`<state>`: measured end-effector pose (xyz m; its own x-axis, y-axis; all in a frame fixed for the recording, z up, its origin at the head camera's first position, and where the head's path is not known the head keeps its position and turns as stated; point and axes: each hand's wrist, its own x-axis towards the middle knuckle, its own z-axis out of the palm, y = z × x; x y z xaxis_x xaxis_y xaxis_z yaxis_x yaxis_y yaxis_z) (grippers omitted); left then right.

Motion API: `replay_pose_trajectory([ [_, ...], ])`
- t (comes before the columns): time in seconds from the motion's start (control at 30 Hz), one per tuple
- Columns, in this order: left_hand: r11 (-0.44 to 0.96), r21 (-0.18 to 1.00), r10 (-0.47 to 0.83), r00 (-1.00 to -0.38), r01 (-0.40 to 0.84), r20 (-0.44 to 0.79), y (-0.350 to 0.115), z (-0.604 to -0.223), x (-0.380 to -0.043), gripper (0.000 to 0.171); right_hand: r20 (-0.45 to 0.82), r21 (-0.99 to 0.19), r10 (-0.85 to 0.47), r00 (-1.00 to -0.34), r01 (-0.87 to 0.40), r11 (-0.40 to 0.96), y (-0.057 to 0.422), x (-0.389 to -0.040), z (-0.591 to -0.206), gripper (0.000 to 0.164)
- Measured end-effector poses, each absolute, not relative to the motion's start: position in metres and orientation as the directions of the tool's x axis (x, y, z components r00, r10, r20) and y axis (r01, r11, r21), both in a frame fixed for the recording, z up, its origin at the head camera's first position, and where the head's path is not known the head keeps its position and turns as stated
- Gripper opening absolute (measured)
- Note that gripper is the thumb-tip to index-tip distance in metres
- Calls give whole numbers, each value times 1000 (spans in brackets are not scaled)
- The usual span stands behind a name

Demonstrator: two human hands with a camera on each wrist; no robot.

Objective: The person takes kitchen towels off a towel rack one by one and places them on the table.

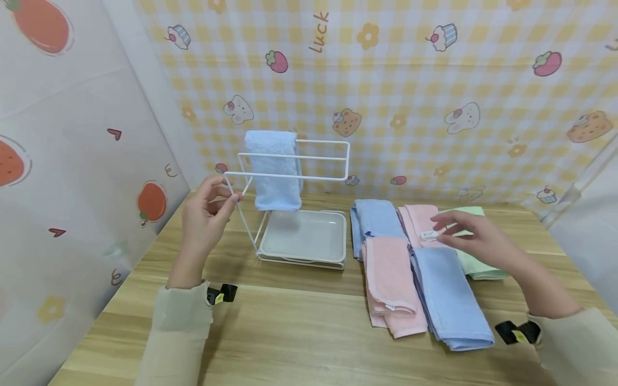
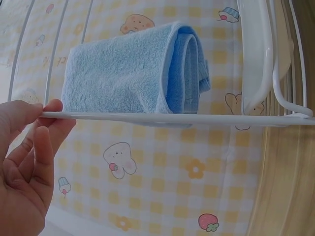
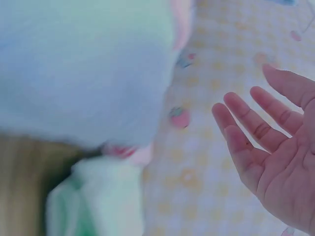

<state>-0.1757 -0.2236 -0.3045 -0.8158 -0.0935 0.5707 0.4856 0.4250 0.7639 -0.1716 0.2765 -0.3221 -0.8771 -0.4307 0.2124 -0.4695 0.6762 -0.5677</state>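
Observation:
My left hand [image 1: 205,217] pinches the side wire of a white towel rack [image 1: 318,178] between thumb and fingers, near its top corner. Over the rack's rear rail hangs a folded light-blue towel [image 1: 275,190], also plain in the left wrist view. My right hand [image 1: 475,236] hovers with loosely bent fingers above the folded towels at right and holds nothing; the right wrist view shows its palm bare. Beneath it lie a pink towel [image 1: 419,217] with a white tag and a green towel [image 1: 483,264]. A blue towel [image 1: 449,295] lies in front.
At the rack's base sits a pale grey tray [image 1: 304,236]. Another blue towel [image 1: 381,219] and another pink towel [image 1: 390,279] lie between the tray and my right hand. A patterned cloth backdrop [image 1: 386,96] rises behind the wooden table [image 1: 289,332].

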Motion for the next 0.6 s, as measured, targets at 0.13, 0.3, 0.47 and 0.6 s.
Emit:
replay_pose_trajectory([
  [0.13, 431, 761, -97, -813, 485, 574, -224, -305, -175, 24, 230, -653, -413, -881, -454, 606, 254, -183, -304, 30],
  [0.3, 438, 753, -104, -805, 490, 584, -223, -305, -175, 25, 228, -797, -412, -882, -412, 440, 228, -201, -282, 34],
  [0.47, 422, 757, -109, -801, 498, 588, -223, -306, -176, 25, 252, -904, -401, -881, -362, 228, 202, -220, -264, 35],
  [0.6, 420, 758, -104, -804, 499, 586, -223, -307, -177, 24, 240, -952, -366, -899, -292, 95, 181, -234, -249, 34],
])
